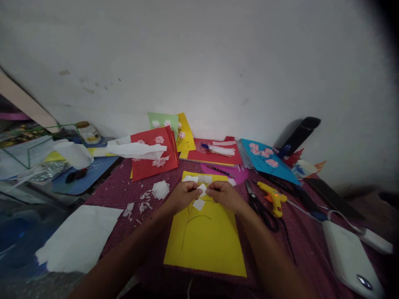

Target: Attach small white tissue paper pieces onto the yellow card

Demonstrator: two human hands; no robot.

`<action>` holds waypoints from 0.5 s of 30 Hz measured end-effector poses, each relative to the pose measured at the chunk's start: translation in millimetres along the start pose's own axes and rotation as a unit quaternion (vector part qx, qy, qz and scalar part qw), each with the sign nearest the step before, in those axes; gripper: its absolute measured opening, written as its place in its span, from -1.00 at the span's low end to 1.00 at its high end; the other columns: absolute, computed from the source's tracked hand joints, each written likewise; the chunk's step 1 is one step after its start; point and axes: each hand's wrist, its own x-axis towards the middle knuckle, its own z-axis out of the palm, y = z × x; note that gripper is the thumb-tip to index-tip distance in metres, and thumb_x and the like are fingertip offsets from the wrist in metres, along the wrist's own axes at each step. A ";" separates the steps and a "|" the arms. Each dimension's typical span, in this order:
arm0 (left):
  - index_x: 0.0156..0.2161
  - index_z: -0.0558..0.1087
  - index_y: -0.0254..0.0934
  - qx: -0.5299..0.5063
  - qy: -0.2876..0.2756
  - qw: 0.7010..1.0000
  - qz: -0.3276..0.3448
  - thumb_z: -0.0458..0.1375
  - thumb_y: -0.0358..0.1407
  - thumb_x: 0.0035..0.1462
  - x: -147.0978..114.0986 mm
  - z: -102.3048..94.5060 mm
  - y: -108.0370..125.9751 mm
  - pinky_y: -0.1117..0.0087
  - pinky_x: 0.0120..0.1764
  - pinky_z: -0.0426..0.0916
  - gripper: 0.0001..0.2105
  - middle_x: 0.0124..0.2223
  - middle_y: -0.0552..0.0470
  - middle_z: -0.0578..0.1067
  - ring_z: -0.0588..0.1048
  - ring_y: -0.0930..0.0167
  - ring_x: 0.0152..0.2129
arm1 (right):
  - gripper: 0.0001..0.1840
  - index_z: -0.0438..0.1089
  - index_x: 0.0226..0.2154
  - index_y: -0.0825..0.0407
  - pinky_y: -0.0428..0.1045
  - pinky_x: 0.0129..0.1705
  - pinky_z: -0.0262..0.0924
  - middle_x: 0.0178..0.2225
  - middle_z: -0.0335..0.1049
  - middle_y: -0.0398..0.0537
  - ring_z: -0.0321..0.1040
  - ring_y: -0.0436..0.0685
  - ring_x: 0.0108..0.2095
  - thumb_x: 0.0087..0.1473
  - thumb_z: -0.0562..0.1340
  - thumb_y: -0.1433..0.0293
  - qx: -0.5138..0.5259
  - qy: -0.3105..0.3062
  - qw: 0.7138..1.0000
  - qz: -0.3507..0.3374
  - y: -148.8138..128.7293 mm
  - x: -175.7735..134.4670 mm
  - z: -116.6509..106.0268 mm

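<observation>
My left hand (184,195) and my right hand (225,194) meet above the upper part of a yellow sheet (212,245). Between their fingertips is a small white tissue paper square (202,189), pinched from both sides. Just below it, another white square (198,204) lies on the yellow sheet. More white pieces (205,179) lie along the sheet's top edge, behind my fingers. Thin dark curved lines (198,216) are drawn on the yellow paper, partly covered by my hands.
Scissors (256,203) and a yellow glue gun (274,200) lie to the right, near a white power bank-like box (349,253). Left are a stack of cut tissue (161,189) and a large white sheet (82,236). Red (152,166) and blue (274,164) flower cards stand behind.
</observation>
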 end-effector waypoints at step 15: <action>-0.31 0.47 -0.36 -0.118 0.007 0.993 -0.009 0.21 -0.20 0.01 -3.8 0.8 -8.3 0.52 -0.49 0.18 -0.78 -0.51 0.11 0.41 0.31 0.55 -0.61 | -0.82 0.38 -0.45 0.10 -0.14 -0.57 -0.01 -0.63 0.23 -0.21 0.12 -0.08 -0.63 -0.01 0.21 0.31 0.093 -0.030 0.995 -0.004 -4.1 -1.4 2.4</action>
